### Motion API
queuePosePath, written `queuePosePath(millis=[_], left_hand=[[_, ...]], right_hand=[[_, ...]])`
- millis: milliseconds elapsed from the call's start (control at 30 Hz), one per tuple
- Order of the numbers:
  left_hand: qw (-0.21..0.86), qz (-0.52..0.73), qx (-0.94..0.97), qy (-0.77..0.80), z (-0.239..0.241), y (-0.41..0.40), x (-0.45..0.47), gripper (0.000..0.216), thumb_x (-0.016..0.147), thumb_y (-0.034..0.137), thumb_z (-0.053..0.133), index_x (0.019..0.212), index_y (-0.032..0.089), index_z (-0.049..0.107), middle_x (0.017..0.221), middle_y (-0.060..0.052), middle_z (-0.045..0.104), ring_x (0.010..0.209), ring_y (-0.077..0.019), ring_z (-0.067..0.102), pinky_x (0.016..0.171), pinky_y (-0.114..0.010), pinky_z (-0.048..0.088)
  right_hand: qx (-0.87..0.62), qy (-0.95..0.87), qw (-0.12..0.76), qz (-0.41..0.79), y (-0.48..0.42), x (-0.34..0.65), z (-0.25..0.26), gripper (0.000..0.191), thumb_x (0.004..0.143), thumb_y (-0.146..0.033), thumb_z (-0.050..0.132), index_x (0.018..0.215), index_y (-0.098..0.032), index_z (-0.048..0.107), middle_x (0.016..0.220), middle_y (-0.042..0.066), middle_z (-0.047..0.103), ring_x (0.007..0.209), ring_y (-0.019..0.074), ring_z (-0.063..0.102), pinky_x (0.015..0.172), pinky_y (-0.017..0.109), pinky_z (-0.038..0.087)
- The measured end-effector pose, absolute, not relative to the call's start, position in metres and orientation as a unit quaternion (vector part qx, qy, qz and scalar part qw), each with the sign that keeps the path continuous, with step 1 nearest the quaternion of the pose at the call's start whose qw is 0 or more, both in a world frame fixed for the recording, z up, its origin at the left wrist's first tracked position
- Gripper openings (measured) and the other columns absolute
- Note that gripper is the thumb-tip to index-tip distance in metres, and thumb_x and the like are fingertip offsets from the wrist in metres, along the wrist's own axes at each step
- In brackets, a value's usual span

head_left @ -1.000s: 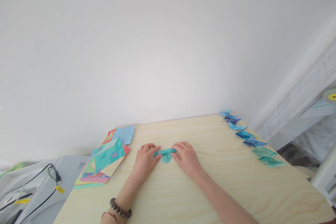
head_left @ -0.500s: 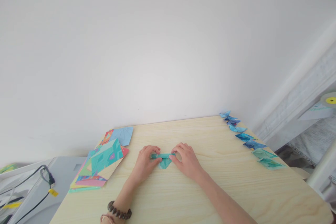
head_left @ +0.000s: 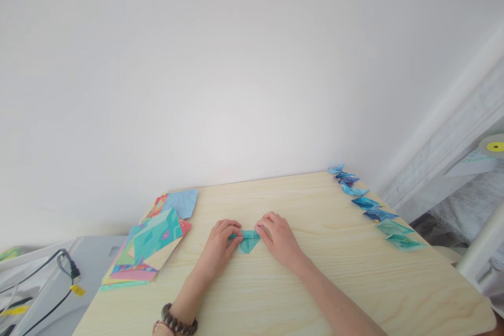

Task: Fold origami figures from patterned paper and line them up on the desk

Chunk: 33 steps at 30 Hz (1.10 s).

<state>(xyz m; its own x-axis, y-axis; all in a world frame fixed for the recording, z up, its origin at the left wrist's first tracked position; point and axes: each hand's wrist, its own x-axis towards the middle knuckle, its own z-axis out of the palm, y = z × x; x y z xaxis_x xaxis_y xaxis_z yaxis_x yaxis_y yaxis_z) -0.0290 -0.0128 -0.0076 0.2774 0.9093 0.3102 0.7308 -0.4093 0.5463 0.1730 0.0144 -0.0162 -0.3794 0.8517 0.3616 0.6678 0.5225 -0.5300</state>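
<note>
Two hands meet at the middle of the pale wooden desk (head_left: 315, 283), near its far edge by the white wall. The left hand (head_left: 218, 245) and the right hand (head_left: 280, 239) each curl their fingertips onto one end of a small folded teal paper piece (head_left: 248, 241). It lies flat on the desk between them, a narrow band on top and a triangular point toward the person. Both hands are closed in a pinch on the paper; the thumbs are hidden beneath the fingers.

A bead bracelet (head_left: 179, 320) circles the left wrist. A fanned stack of patterned paper sheets (head_left: 153, 244) lies well to the left, and a row of folded blue and teal paper pieces (head_left: 374, 210) lines the right edge.

By judgement, the fold in hand goes best with both ends held level, the edges matched before any pressure, and the crease pressed from the centre outward against the desk, so that the thin paper neither skews nor tears.
</note>
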Motion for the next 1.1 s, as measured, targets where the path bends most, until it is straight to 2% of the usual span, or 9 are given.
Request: queuePosePath(millis=[167,300,467,567,700,833,967,1100], left_hand=[[0.105,0.288,0.805,0.507,-0.006,-0.012,-0.025,0.015,0.091,0.018,0.038,0.084,0.019,0.051,0.099,-0.006,0.060,0.096,-0.0184,0.054,0.085,-0.036,0.044],[0.038,0.284,0.818,0.499,-0.003,-0.014,-0.023,0.011,0.091,0.016,0.037,0.090,0.019,0.047,0.110,-0.007,0.057,0.100,-0.0192,0.051,0.086,-0.037,0.042],[0.018,0.304,0.819,0.487,-0.001,-0.017,-0.023,0.011,0.091,0.015,0.038,0.092,0.020,0.047,0.113,-0.007,0.055,0.103,-0.0199,0.051,0.089,-0.039,0.040],[0.088,0.349,0.785,0.504,-0.004,-0.018,-0.023,0.014,0.089,0.021,0.044,0.103,0.021,0.045,0.115,-0.008,0.053,0.103,-0.0191,0.051,0.088,-0.036,0.041],[0.195,0.405,0.699,0.557,-0.007,-0.019,-0.024,0.033,0.086,0.030,0.049,0.117,0.022,0.040,0.114,-0.008,0.052,0.088,-0.0156,0.054,0.077,-0.030,0.046],[0.263,0.397,0.671,0.568,-0.004,-0.020,-0.027,0.027,0.085,0.034,0.051,0.109,0.022,0.049,0.097,-0.003,0.057,0.074,-0.0130,0.051,0.072,-0.027,0.044],[0.333,0.404,0.669,0.528,0.003,-0.019,-0.032,0.018,0.084,0.032,0.054,0.096,0.019,0.056,0.087,-0.002,0.059,0.079,-0.0143,0.052,0.076,-0.027,0.042],[0.405,0.423,0.643,0.494,0.005,-0.017,-0.037,0.015,0.082,0.030,0.058,0.085,0.016,0.058,0.082,-0.003,0.059,0.079,-0.0150,0.054,0.073,-0.026,0.043]], right_hand=[[-0.463,-0.809,0.322,0.168,0.014,0.173,-0.017,0.016,0.089,-0.028,0.046,0.088,-0.022,0.061,0.092,0.003,0.056,0.088,0.0160,0.052,0.081,0.030,0.037],[-0.448,-0.804,0.331,0.208,0.014,0.175,-0.014,0.018,0.089,-0.030,0.045,0.087,-0.022,0.061,0.091,0.002,0.059,0.087,0.0159,0.053,0.081,0.030,0.037],[-0.434,-0.772,0.332,0.325,0.012,0.179,-0.012,0.024,0.089,-0.037,0.043,0.088,-0.020,0.061,0.074,0.000,0.060,0.067,0.0127,0.053,0.064,0.024,0.039],[-0.433,-0.738,0.352,0.378,0.010,0.180,-0.013,0.023,0.087,-0.038,0.046,0.087,-0.019,0.060,0.068,-0.001,0.057,0.062,0.0114,0.051,0.055,0.021,0.037],[-0.437,-0.730,0.394,0.348,0.010,0.181,-0.012,0.019,0.086,-0.035,0.050,0.084,-0.019,0.061,0.066,-0.002,0.055,0.061,0.0107,0.049,0.058,0.022,0.037],[-0.424,-0.747,0.409,0.307,0.012,0.184,-0.009,0.015,0.081,-0.034,0.058,0.082,-0.020,0.064,0.070,-0.001,0.059,0.066,0.0112,0.052,0.065,0.023,0.038],[-0.411,-0.751,0.392,0.336,0.015,0.187,-0.009,0.017,0.077,-0.036,0.063,0.078,-0.020,0.067,0.066,-0.001,0.060,0.061,0.0107,0.052,0.058,0.022,0.037],[-0.411,-0.750,0.386,0.345,0.016,0.187,-0.012,0.017,0.078,-0.037,0.062,0.077,-0.021,0.068,0.062,-0.002,0.060,0.056,0.0100,0.049,0.053,0.021,0.036]])
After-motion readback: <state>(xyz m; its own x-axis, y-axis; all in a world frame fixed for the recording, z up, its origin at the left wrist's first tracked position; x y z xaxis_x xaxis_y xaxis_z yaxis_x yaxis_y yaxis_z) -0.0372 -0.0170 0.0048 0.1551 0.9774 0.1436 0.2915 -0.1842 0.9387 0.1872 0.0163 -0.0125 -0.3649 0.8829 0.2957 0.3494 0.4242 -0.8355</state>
